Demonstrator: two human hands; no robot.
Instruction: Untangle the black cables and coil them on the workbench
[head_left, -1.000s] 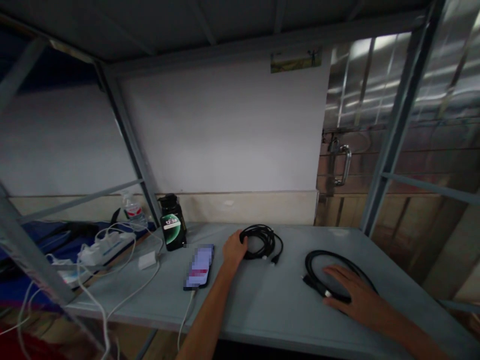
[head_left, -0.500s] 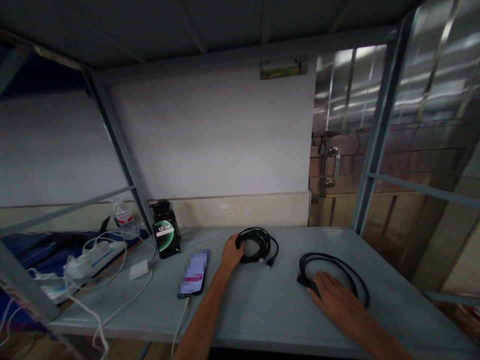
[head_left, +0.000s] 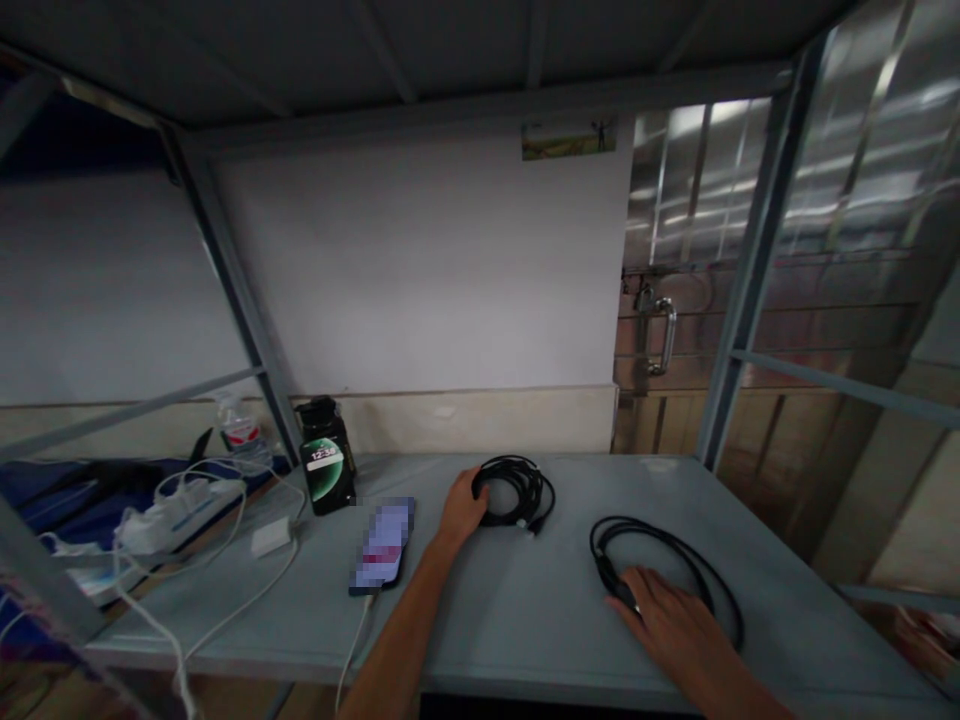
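Two black coiled cables lie on a grey table (head_left: 525, 620). My left hand (head_left: 461, 505) rests at the left edge of the tighter coil (head_left: 517, 490), fingers curled onto its loops. My right hand (head_left: 664, 615) lies flat, fingers stretched, over the near side of the looser coil (head_left: 667, 560), covering part of it.
A phone (head_left: 381, 545) with a lit screen lies left of my left arm, a white lead running off the front edge. A second lit phone (head_left: 324, 475) leans against a dark jar. White power strip (head_left: 176, 505), adapter and leads crowd the far left. Metal frame posts flank the table.
The view shifted slightly. My right hand drew back toward me over the looser coil. My left hand stayed on the tighter coil.
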